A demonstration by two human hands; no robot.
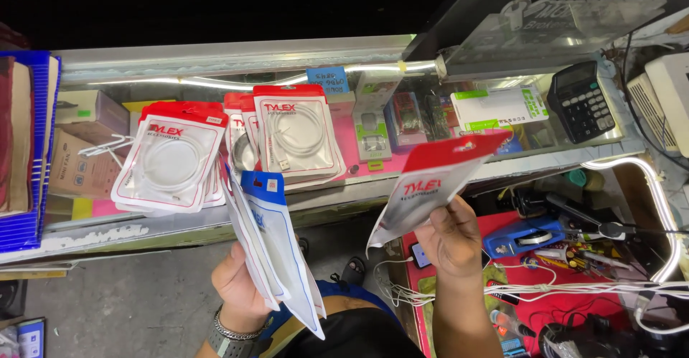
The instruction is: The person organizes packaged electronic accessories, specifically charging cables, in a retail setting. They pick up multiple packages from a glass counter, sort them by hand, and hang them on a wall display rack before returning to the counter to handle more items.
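Observation:
My left hand (239,291) grips a stack of flat plastic pouches with blue and white fronts (276,247), held upright and fanned out. My right hand (453,239) holds one red-topped, see-through pouch (429,184), tilted up to the right over the edge of the glass counter (237,60). On the counter lie piles of red-topped pouches with coiled white cables inside: one pile at the left (172,158), another in the middle (296,132).
A black calculator (580,101) sits at the counter's right end. Small boxed goods (495,107) show under the glass. A blue rack (32,150) stands at the far left. Below right is a red work mat (610,304) with white cables, tools and a blue device (524,237).

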